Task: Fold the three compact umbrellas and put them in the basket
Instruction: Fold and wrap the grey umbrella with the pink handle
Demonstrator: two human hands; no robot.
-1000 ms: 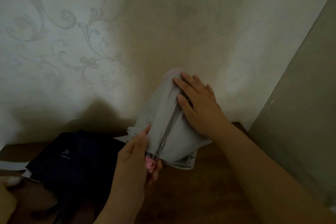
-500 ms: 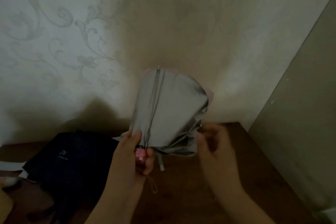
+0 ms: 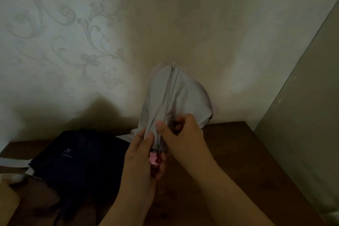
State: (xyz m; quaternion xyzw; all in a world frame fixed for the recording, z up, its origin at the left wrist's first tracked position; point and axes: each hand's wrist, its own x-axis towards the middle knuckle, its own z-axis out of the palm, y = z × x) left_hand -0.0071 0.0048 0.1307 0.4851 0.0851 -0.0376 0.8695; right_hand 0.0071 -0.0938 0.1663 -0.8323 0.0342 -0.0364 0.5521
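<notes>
The grey compact umbrella [image 3: 176, 101] stands nearly upright between the two hands, above the near part of the dark wooden table [image 3: 238, 152] and close in front of the patterned wall [image 3: 73, 33]. Its long axis runs from the pink handle [image 3: 153, 159] at the bottom up to the small metal tip [image 3: 173, 64] at the top, leaning slightly to the right as it rises, so the umbrella points up and away from the person.

The left hand [image 3: 139, 163] is wrapped round the handle end, with its thumb pressed on the lower edge of the canopy. The right hand [image 3: 181, 135] is curled into the loose cloth just above it, on the right side of the shaft (a rib shows as a pale line running up the middle). Both hands sit at the bottom of the axis and touch each other there; the whole slack canopy billows above them, mostly to the right. My judgement is that the coming move turns on this: the right hand is nearer the loose folds and can gather them round the shaft while the left steadies the handle.

A dark navy umbrella [image 3: 78, 163] lies flat on the table to the left. No basket is in view.
</notes>
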